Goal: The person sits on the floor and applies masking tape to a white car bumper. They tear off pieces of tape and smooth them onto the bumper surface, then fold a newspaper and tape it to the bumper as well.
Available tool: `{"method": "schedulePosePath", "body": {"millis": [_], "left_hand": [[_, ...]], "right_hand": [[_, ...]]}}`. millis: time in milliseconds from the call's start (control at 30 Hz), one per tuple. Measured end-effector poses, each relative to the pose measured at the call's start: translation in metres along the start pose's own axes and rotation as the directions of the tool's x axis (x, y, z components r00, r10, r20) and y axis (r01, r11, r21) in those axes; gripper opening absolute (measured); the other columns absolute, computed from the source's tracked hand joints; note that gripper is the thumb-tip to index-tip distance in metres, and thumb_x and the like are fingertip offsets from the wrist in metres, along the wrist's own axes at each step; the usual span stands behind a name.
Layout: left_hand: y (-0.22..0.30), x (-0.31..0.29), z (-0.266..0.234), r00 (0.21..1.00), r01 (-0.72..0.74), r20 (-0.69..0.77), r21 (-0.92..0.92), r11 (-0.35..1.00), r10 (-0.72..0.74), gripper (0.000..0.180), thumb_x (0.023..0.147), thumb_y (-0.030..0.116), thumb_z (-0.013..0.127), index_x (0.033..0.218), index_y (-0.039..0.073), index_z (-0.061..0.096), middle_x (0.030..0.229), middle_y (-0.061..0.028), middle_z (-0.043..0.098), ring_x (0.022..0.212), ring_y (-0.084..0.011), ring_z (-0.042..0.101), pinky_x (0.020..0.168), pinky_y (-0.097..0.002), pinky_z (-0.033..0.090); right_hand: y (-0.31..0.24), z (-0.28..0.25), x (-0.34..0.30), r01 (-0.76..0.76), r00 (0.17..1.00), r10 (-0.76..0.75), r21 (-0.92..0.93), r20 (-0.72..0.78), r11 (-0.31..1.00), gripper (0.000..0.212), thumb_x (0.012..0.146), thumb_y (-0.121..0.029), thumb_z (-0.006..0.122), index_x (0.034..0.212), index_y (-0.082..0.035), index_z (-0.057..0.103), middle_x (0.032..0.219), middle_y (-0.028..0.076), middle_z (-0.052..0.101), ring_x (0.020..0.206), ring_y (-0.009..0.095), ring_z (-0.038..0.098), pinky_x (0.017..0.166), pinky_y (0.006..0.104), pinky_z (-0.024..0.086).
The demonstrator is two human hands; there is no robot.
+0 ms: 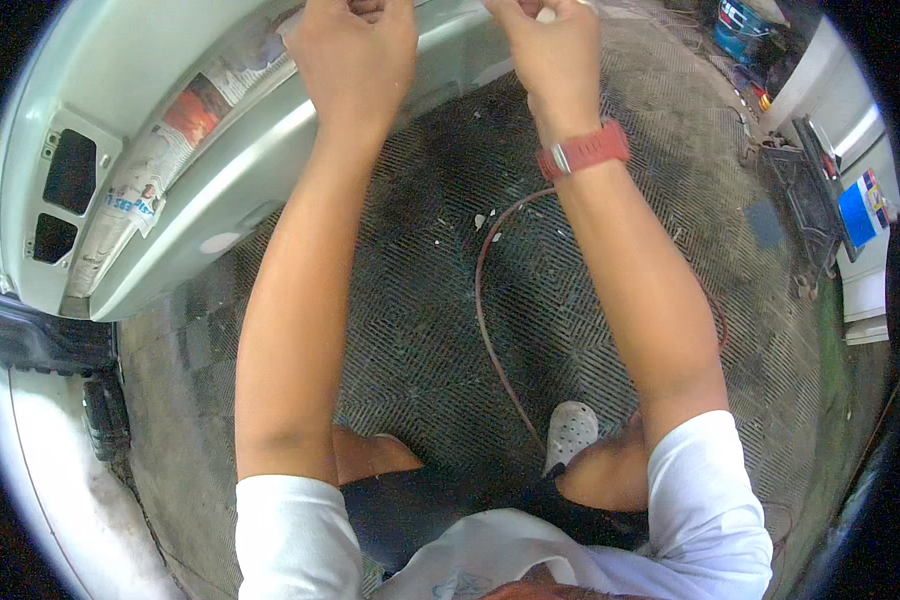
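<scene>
Both arms reach forward to the top edge of the head view, where the fingertips are partly cut off. My left hand [355, 70] is closed, its fingers curled in beside the pale green vehicle body panel [270, 165]; what they grip, if anything, is hidden. To its right, my right hand [560, 65] has thumb and fingers drawn together around a small whitish thing [545, 15] that I cannot make out. Sheets of newspaper [185, 125] lie along the channel of the panel, close to my left hand. A whitish patch [220, 242] marks the panel's lower face.
A reddish hose [482, 290] curves over the dark ribbed floor mat [410, 300] near my shoe [572, 432]. At far right are a blue bucket [738, 32], a black plastic part [795, 200] and a blue-and-white container [863, 212]. Black trim [45, 335] stands at left.
</scene>
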State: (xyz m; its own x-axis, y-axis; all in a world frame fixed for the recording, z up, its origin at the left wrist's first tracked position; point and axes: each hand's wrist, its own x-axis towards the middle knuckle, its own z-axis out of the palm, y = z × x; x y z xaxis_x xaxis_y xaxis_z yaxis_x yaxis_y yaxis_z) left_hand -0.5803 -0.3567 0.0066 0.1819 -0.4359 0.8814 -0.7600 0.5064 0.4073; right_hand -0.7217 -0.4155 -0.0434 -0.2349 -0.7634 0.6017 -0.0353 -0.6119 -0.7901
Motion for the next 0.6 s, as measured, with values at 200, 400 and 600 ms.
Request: {"method": "schedulePosePath", "body": {"millis": [200,400,600], "left_hand": [[-0.018,-0.001,-0.006,0.976,-0.026,0.218,0.089,0.996,0.006,0.02,0.097,0.011,0.068,0.115,0.007,0.075,0.105,-0.0197,0.076,0.089,-0.0339,0.074,0.082,-0.0416,0.058],[-0.041,0.003,-0.01,0.914,-0.318,0.331,0.229,0.92,0.233,0.026,0.093,0.006,0.062,0.113,0.006,0.078,0.112,-0.0198,0.074,0.101,-0.041,0.07,0.09,-0.0494,0.056],[-0.043,0.01,-0.012,0.867,-0.394,0.424,0.265,0.88,0.261,0.029,0.09,0.005,0.058,0.112,0.003,0.077,0.112,-0.0196,0.074,0.103,-0.0422,0.069,0.091,-0.0513,0.055]], "right_hand": [[-0.009,0.018,0.008,0.092,0.977,-0.111,-0.113,-0.181,0.989,0.015,0.09,-0.012,0.079,0.088,0.002,0.078,0.075,0.012,0.076,0.069,0.018,0.07,0.068,0.0331,0.054],[-0.006,0.035,0.015,0.293,0.933,-0.33,-0.227,-0.145,0.929,0.01,0.091,-0.011,0.075,0.095,-0.001,0.075,0.08,0.016,0.074,0.074,0.027,0.073,0.07,0.0378,0.055],[0.013,0.023,0.03,0.597,0.76,-0.636,-0.529,0.132,0.603,0.01,0.096,-0.013,0.065,0.102,-0.008,0.071,0.082,0.018,0.07,0.078,0.04,0.07,0.067,0.0492,0.054]]}}
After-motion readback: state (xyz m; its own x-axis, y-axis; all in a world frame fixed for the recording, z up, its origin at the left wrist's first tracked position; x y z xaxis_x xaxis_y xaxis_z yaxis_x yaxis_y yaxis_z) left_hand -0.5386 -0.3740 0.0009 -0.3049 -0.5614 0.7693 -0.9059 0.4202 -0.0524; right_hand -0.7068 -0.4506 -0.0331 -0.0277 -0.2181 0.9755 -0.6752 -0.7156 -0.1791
